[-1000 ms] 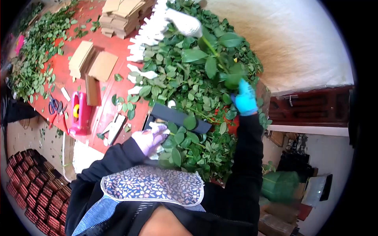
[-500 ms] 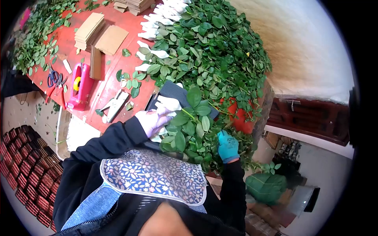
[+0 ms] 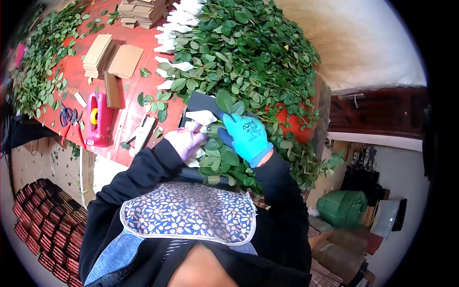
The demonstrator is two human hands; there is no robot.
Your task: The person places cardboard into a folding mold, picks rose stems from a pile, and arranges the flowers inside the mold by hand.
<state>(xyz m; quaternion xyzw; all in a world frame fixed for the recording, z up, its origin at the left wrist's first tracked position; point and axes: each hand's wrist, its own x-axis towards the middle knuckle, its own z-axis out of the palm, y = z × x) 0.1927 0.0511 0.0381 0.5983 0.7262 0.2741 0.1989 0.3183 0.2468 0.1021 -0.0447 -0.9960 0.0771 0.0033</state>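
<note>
My left hand (image 3: 185,142), in a pale lilac glove, is closed around the top of a leafy rose stem just below its white-wrapped head (image 3: 202,116). Over the same stem lies my right hand (image 3: 248,138), in a blue glove with a dark palm, its thumb and fingers curled about the foliage. Part of the stem is hidden under it. Beneath both hands are more leafy stems (image 3: 217,160) with white-wrapped heads, resting on a dark ribbed sheet (image 3: 203,101).
A large pile of leafy stems with white-wrapped heads (image 3: 258,57) covers the table's far right. On the red tabletop (image 3: 126,103) are cardboard pieces (image 3: 125,60), a pink tape dispenser (image 3: 99,119), a stapler (image 3: 142,134) and scissors (image 3: 71,119). Loose leaves (image 3: 40,81) lie farther left.
My right hand has moved up and left from the stem ends to the leaves near the heads. My left hand keeps its hold. The whole view has shifted slightly.
</note>
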